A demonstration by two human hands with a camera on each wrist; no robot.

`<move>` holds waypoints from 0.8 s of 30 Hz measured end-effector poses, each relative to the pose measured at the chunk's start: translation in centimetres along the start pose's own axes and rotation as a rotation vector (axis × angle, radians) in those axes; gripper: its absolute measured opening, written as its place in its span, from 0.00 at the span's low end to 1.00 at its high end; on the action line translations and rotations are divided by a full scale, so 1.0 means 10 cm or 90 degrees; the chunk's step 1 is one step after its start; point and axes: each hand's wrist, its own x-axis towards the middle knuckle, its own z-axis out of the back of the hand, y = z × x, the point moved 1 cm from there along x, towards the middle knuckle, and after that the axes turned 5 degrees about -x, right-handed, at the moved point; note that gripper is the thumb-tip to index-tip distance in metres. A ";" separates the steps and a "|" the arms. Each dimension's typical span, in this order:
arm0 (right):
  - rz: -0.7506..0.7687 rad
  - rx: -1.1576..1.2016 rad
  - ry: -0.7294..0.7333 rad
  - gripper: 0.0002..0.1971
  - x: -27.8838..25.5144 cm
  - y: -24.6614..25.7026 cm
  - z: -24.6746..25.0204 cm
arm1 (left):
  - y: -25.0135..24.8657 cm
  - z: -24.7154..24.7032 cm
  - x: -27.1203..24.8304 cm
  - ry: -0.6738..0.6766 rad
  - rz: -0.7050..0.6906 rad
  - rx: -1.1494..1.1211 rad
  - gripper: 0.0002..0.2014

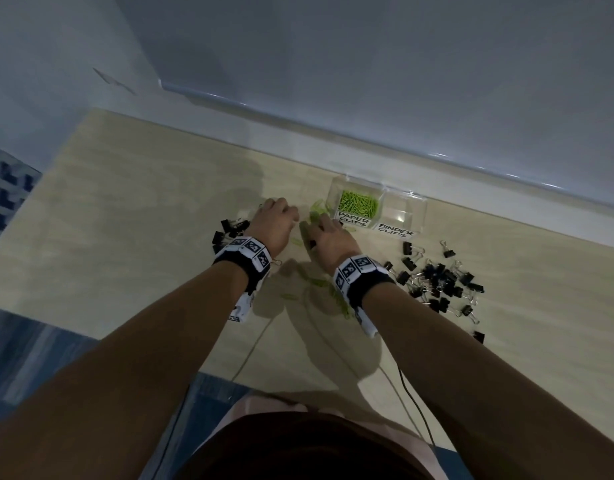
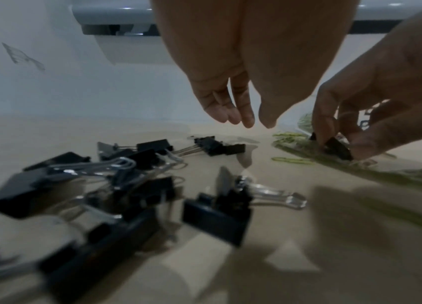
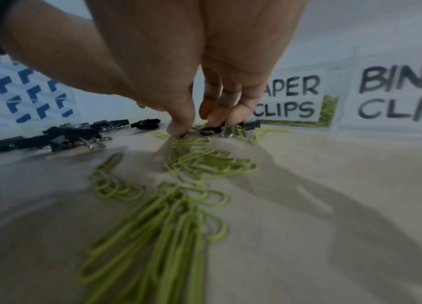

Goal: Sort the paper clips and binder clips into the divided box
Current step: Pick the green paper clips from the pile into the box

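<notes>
A clear divided box [image 1: 417,216] stands at the back of the table. Its left cell, labelled PAPER CLIPS [image 3: 292,98], holds green paper clips [image 1: 359,203]; the BINDER CLIPS cell [image 1: 402,212] holds nothing. Loose green paper clips [image 3: 204,162] lie scattered before the box. My right hand [image 1: 319,231] reaches down among them, and its thumb and fingers [image 2: 321,127] pinch a black binder clip [image 2: 339,149] lying on the table. Just left of it my left hand [image 2: 256,121] hovers above the table with relaxed, hanging fingers and holds nothing.
One pile of black binder clips [image 1: 440,285] lies right of my right wrist, and a smaller pile [image 2: 132,164] sits below my left hand. Thin cables [image 1: 414,396] trail over the table's front edge. A wall ledge [image 1: 437,161] runs behind the box.
</notes>
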 end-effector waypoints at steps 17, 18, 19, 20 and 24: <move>-0.119 0.018 -0.150 0.18 -0.63 -0.57 0.00 | -0.47 -0.17 0.06 0.048 -0.028 -0.136 0.10; -0.085 0.015 -0.130 0.21 -0.53 -0.49 0.02 | -0.45 -0.17 0.04 0.044 -0.036 -0.133 0.09; -0.057 0.018 -0.107 0.22 -0.44 -0.42 0.05 | -0.44 -0.18 0.02 0.040 -0.045 -0.131 0.09; -0.036 0.016 -0.083 0.24 -0.35 -0.35 0.06 | -0.41 -0.18 -0.01 0.036 -0.052 -0.132 0.08; -0.023 -0.026 0.007 0.30 -0.13 -0.28 0.05 | -0.23 -0.13 -0.18 0.017 -0.042 -0.162 0.09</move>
